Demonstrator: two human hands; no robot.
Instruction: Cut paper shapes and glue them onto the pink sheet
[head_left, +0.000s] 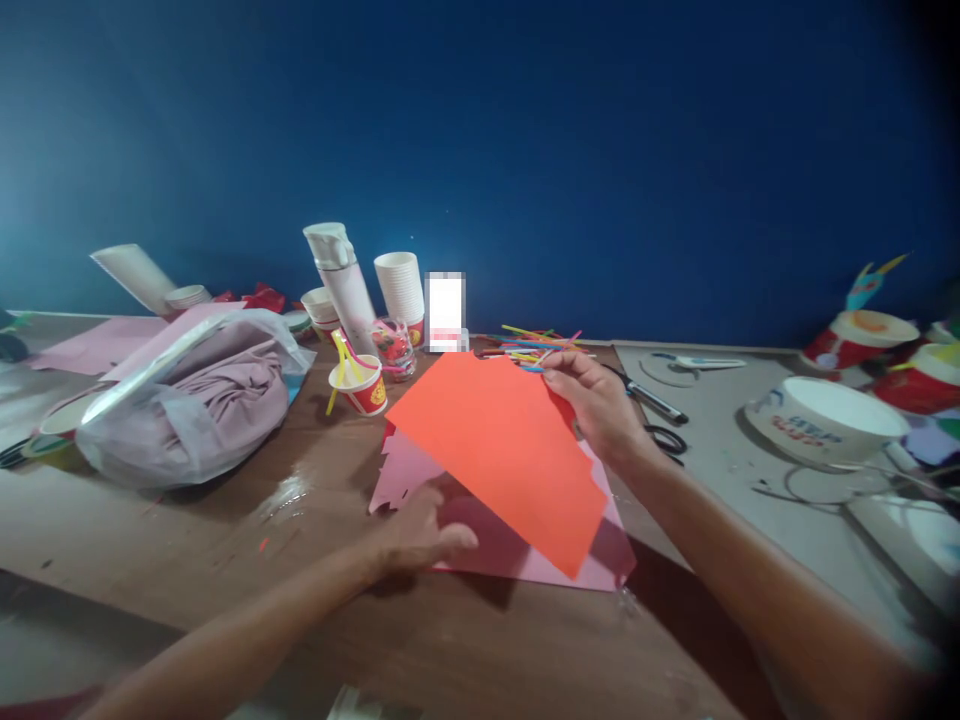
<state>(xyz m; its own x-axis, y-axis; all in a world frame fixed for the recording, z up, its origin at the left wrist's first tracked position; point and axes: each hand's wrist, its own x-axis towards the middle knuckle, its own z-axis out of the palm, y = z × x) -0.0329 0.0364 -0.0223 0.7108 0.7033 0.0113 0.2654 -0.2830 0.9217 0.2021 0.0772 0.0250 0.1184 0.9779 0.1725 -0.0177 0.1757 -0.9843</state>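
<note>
My right hand [596,400] pinches the upper right edge of an orange sheet of paper [502,450], which is held tilted above the table. Notches show along the sheet's top and right edges. Beneath it lies pink paper [487,530] with a jagged left edge. Low over the left part of the pink paper is my left hand [420,535], thumb and fingers apart and nothing in it. The orange sheet overhangs that side and shades the pink paper.
A small cup [360,385] with yellow strips, a glass [394,350], a flask [341,285] and stacked paper cups [400,290] stand behind. Coloured sticks [540,342], a cutter knife [656,398] and a white bowl [825,420] are rightward. A plastic bag [187,420] lies left.
</note>
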